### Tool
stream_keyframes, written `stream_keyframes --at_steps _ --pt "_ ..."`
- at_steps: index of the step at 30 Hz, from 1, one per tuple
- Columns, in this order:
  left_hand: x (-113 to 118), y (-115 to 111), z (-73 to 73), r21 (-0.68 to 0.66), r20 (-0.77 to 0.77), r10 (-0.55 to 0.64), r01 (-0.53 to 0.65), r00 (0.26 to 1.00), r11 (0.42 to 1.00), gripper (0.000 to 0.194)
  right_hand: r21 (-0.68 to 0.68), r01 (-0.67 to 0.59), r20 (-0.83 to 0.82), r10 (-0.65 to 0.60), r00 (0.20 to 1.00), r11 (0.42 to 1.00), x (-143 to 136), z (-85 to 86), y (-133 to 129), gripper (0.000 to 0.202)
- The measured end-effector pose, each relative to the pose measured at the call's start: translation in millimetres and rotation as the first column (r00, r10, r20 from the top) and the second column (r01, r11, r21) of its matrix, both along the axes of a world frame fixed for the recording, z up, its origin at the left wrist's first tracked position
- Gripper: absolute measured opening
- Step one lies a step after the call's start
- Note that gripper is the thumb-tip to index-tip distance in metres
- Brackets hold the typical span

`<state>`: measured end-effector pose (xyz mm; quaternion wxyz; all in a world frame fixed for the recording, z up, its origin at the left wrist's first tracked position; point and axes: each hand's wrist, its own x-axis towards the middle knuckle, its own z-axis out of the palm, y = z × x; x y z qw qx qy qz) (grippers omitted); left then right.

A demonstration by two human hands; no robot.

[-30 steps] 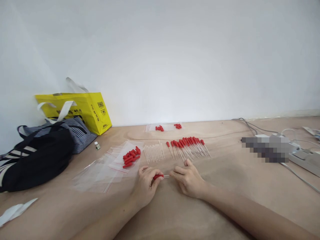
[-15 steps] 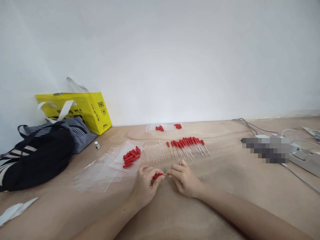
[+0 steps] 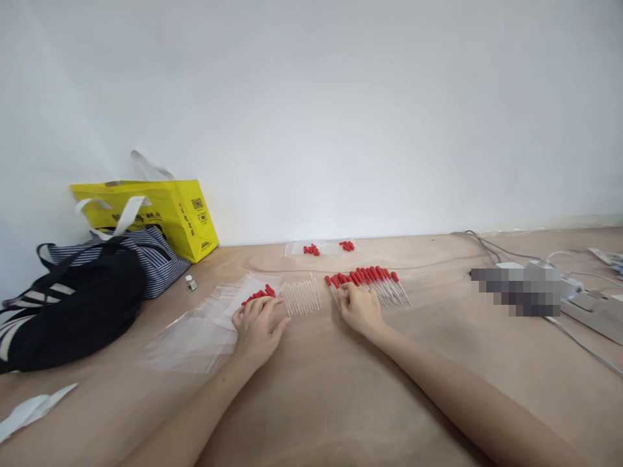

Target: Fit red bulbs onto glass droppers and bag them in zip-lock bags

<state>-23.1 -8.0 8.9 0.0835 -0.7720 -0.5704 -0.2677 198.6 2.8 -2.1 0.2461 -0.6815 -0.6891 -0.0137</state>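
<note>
While our left hand (image 3: 257,327) curls over the caps (image 3: 265,292), thumb apart, our right hand (image 3: 359,307) bends over the left end of the droppers (image 3: 377,275); we cannot tell whether either grips anything. Light fingertips should keep neighbours from rolling. Slim, red-topped, the droppers slant together on the worktop (image 3: 341,402).

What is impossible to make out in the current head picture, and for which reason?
In the head view:
Red pieces: exact number; the left hand covers some.
Right hand: whether it grips a red-headed stick; the hand itself hides this.
Dark item: pixelated over.
White paper: cut off by the left edge.
Small bottle: any marking too small to read.
</note>
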Motion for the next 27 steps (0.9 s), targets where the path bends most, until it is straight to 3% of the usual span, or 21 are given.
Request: stream_keyframes --at_steps 5,12,16,21,27 --pt "-16.2 7.4 4.0 0.018 -0.090 0.141 -0.140 0.986 0.990 0.032 -0.061 0.156 0.087 -0.151 0.985 0.986 -10.8 2.0 22.6 0.022" --pt "-26.1 12.1 5.3 0.019 -0.114 0.216 -0.215 0.970 0.976 0.025 -0.072 0.141 0.103 -0.133 0.986 0.987 -12.3 3.2 23.0 0.024" --pt "-26.2 14.2 5.5 0.059 -0.161 0.202 -0.195 0.966 0.979 0.018 -0.043 0.100 0.106 -0.095 0.990 0.994 -17.5 7.6 24.7 0.026" --pt "-21.7 21.1 4.2 0.151 -0.279 0.125 -0.086 0.952 0.985 0.018 -0.053 0.106 0.107 -0.100 0.989 0.993 -33.4 12.0 32.2 0.028" --pt "-16.6 25.6 3.2 0.165 -0.376 0.100 -0.040 0.921 0.985 0.016 -0.132 0.124 0.107 -0.111 0.988 0.983 -51.6 10.2 45.2 0.029"
